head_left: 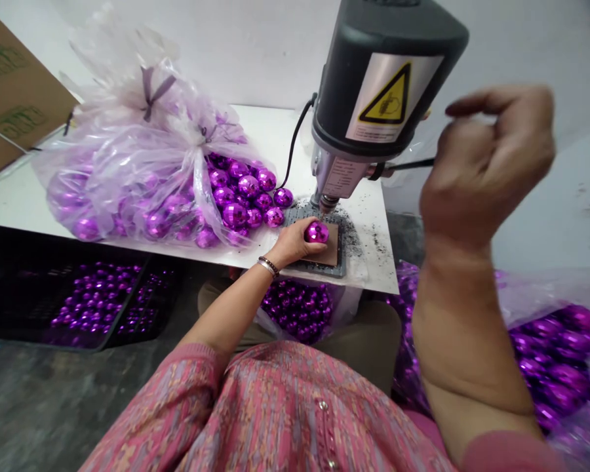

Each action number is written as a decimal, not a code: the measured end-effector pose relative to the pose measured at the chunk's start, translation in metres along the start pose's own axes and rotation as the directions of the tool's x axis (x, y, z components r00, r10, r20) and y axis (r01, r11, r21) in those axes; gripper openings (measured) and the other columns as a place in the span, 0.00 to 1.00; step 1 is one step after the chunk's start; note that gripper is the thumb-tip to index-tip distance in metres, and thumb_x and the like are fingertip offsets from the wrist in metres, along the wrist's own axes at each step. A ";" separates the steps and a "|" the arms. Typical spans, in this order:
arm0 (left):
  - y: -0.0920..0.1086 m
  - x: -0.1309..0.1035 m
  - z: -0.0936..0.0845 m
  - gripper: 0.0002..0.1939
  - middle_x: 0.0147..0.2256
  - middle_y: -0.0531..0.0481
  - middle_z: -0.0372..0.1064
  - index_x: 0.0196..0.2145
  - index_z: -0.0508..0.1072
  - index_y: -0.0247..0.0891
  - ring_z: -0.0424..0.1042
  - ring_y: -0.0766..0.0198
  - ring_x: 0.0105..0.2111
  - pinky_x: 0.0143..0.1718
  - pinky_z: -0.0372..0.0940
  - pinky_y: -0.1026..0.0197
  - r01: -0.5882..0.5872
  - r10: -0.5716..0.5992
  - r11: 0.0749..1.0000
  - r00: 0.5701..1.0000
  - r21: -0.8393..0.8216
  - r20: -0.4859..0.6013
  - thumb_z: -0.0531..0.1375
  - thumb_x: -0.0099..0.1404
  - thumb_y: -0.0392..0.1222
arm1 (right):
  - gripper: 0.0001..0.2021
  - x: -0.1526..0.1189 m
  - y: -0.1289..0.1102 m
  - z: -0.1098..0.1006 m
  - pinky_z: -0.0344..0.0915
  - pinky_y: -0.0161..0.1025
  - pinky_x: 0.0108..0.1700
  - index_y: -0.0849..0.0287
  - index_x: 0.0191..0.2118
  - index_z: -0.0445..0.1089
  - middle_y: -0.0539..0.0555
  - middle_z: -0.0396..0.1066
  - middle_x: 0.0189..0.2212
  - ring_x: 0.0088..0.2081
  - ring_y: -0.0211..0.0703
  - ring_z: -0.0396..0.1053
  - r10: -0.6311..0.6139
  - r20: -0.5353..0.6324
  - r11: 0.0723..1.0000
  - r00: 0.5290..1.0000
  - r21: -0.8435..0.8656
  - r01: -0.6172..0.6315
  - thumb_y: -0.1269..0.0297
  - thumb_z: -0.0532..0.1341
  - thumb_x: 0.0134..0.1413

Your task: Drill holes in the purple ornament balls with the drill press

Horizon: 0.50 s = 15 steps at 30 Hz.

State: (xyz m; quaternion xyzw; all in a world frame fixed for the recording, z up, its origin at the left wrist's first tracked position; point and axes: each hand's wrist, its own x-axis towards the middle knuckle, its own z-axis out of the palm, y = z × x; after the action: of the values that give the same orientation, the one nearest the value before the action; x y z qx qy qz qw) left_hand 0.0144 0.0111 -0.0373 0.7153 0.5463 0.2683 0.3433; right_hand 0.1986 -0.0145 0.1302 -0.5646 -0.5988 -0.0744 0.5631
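My left hand (297,244) is closed around a shiny purple mirrored ball (317,231), thumb on the near side and fingers on the far side. The ball rests on a brown board (328,246) on the grey base (343,263) of a bench drill press (391,72). Just above the ball is the drill chuck (329,202); whether the bit touches it I cannot tell. Raised at the right, my right hand (486,151) is curled at the end of the drill press lever (413,164), its fingertips mostly hidden behind the hand.
Left of the drill, a clear plastic bag (128,164) spills purple balls (248,187) over the white table (10,210). Dark shavings (354,239) surround the base. Below are a black crate (103,337) and an open bag of balls (297,308). Another ball-filled bag (555,360) stands right.
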 end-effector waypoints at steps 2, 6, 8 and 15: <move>-0.002 -0.008 -0.002 0.34 0.57 0.42 0.79 0.60 0.76 0.37 0.77 0.49 0.59 0.64 0.67 0.52 -0.049 0.048 0.999 0.999 -0.010 -0.014 0.76 0.57 0.39 | 0.15 0.029 -0.011 0.001 0.63 0.37 0.51 0.66 0.42 0.74 0.57 0.73 0.40 0.41 0.33 0.67 0.063 0.035 0.998 0.997 0.023 -0.064 0.74 0.50 0.59; -0.008 -0.035 -0.009 0.37 0.57 0.41 0.79 0.61 0.75 0.37 0.78 0.48 0.57 0.61 0.70 0.50 -0.136 0.136 0.991 0.991 0.014 0.010 0.78 0.56 0.43 | 0.12 0.055 -0.015 0.013 0.60 0.35 0.49 0.64 0.36 0.71 0.51 0.65 0.32 0.35 0.30 0.62 0.170 0.033 0.984 0.985 0.050 -0.172 0.77 0.50 0.61; -0.009 -0.051 -0.012 0.38 0.55 0.40 0.80 0.61 0.75 0.37 0.79 0.46 0.56 0.59 0.72 0.48 -0.192 0.187 0.980 0.977 0.046 0.103 0.79 0.55 0.47 | 0.13 0.056 -0.011 0.018 0.60 0.35 0.49 0.67 0.37 0.70 0.49 0.62 0.31 0.32 0.28 0.57 0.179 0.022 0.982 0.984 0.056 -0.180 0.79 0.49 0.61; -0.015 -0.065 -0.029 0.35 0.59 0.36 0.77 0.61 0.76 0.38 0.77 0.46 0.60 0.63 0.71 0.46 -0.243 0.223 0.962 0.962 0.123 0.159 0.78 0.58 0.47 | 0.10 0.051 -0.003 0.018 0.60 0.35 0.58 0.62 0.31 0.61 0.54 0.71 0.42 0.42 0.27 0.64 0.176 0.068 0.982 0.982 0.058 -0.180 0.75 0.48 0.62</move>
State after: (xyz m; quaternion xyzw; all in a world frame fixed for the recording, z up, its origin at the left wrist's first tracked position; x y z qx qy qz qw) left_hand -0.0333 -0.0431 -0.0311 0.8147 0.4496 0.2155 0.2962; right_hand 0.1993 0.0272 0.1641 -0.5997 -0.5653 0.0130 0.5662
